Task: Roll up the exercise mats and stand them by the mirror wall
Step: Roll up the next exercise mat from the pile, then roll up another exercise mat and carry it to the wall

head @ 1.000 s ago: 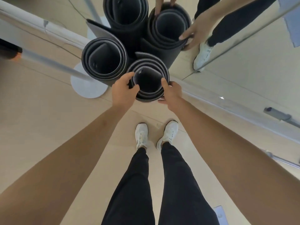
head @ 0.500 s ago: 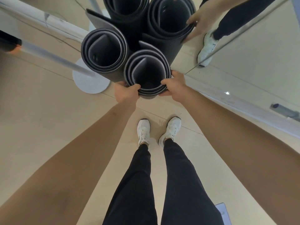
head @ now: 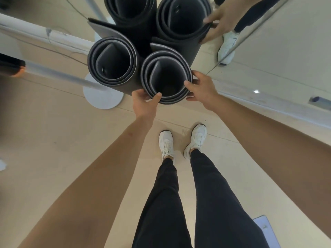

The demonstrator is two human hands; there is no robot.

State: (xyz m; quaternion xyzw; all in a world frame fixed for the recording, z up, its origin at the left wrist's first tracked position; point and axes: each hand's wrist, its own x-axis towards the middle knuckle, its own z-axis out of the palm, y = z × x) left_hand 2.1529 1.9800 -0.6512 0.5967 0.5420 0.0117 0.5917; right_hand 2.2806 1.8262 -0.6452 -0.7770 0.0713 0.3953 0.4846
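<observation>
Our left hand (head: 143, 102) and right hand (head: 202, 88) grip the black rolled foam mat (head: 172, 101); released carelessly, it may uncoil or topple.

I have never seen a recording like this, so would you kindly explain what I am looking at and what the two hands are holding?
There is no machine here. A person wears a wide-angle camera on the head, and it looks down along both arms to the white shoes and the beige floor. The left hand and the right hand each grip the top rim of a dark rolled mat, which stands upright on its end. A second rolled mat stands close beside it. Just behind them is the mirror wall, so the two further rolls and the hand at the top are only reflections. A white round base sits on the floor at the left.
</observation>
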